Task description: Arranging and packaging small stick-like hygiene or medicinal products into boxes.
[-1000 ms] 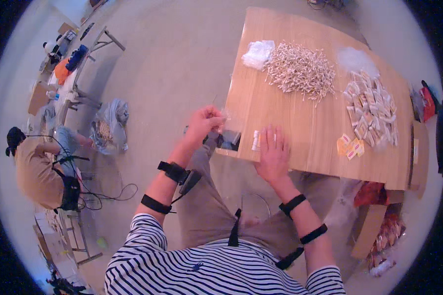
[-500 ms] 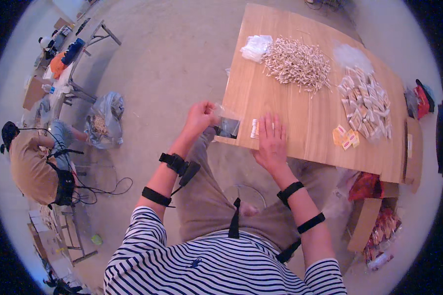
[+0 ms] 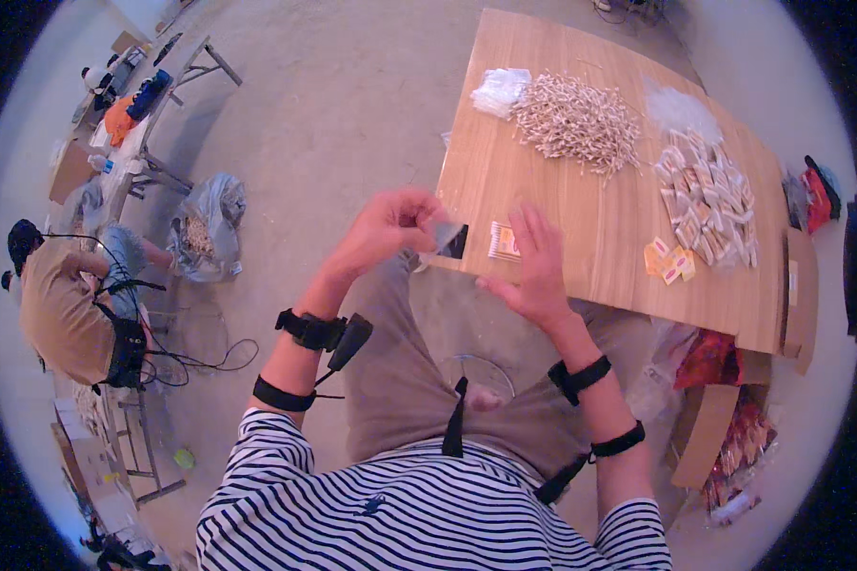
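Observation:
My left hand pinches a small clear plastic bag over the table's near left corner, above a dark flat piece. Beside it on the wooden table lies a short, even row of cotton swabs. My right hand is at the right of that row, its fingers stretched and thumb apart, with nothing held. The fingertips are a little blurred, so whether they touch the swabs I cannot tell.
A loose heap of cotton swabs lies farther back, next to stacked clear bags. Filled swab packs and yellow-and-white cards are at the right. An open cardboard box stands below; another person sits at the left.
My right hand has lifted off the swabs and turned, its thumb spreading out. My left hand has shifted slightly right with the clear bag. More of the swab row shows.

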`<state>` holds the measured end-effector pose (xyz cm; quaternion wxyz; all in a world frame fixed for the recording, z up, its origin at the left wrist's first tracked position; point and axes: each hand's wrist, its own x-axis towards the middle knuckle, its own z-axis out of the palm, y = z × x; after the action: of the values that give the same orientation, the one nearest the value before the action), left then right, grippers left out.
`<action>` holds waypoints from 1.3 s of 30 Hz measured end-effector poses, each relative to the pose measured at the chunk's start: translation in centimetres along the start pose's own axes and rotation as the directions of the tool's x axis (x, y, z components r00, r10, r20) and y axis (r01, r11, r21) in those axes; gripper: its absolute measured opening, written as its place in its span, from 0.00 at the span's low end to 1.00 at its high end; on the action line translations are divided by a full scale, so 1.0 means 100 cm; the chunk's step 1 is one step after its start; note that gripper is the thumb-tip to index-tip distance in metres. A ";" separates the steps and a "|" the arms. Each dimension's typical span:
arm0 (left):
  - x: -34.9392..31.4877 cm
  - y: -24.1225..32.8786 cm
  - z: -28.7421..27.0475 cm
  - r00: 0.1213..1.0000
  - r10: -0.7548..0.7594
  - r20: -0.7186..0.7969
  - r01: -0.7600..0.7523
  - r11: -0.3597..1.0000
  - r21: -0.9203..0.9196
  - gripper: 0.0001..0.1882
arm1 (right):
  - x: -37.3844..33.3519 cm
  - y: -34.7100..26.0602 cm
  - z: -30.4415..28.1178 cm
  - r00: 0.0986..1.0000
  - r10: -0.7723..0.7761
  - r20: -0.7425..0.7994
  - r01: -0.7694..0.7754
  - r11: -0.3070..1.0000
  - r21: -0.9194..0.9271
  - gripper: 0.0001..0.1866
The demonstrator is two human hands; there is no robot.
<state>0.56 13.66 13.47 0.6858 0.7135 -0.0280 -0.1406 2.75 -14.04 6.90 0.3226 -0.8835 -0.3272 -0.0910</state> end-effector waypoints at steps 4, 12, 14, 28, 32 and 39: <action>-0.015 0.041 0.024 0.986 0.023 0.162 -0.029 0.999 0.034 0.17 | 0.021 -0.029 -0.015 1.000 0.001 0.020 -0.009 0.900 0.436 0.30; -0.044 0.032 0.066 0.992 0.030 -0.123 -0.057 0.974 -0.220 0.23 | 0.022 -0.063 -0.041 0.967 0.235 0.101 -0.234 0.651 0.722 0.07; -0.051 0.023 0.076 0.985 0.023 -0.168 -0.072 0.954 -0.290 0.23 | 0.023 -0.071 -0.047 0.993 0.118 0.030 -0.108 0.745 0.658 0.07; -0.067 0.006 0.085 0.965 0.125 -0.229 -0.206 0.904 -0.376 0.07 | 0.023 -0.105 -0.056 0.966 0.240 0.094 -0.245 0.744 0.621 0.08; -0.069 0.000 0.088 0.972 0.058 -0.228 -0.156 0.884 -0.441 0.06 | 0.021 -0.099 -0.049 0.960 0.262 0.103 -0.269 0.748 0.606 0.08; -0.072 -0.005 0.090 0.943 -0.055 -0.327 -0.125 0.855 -0.504 0.07 | 0.023 -0.098 -0.049 0.970 0.190 0.151 -0.243 0.791 0.562 0.08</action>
<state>-8.61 6.66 13.93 0.8495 0.5153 0.1128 -0.0087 -1.46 -10.28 16.54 0.5684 -0.7790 -0.2496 0.0880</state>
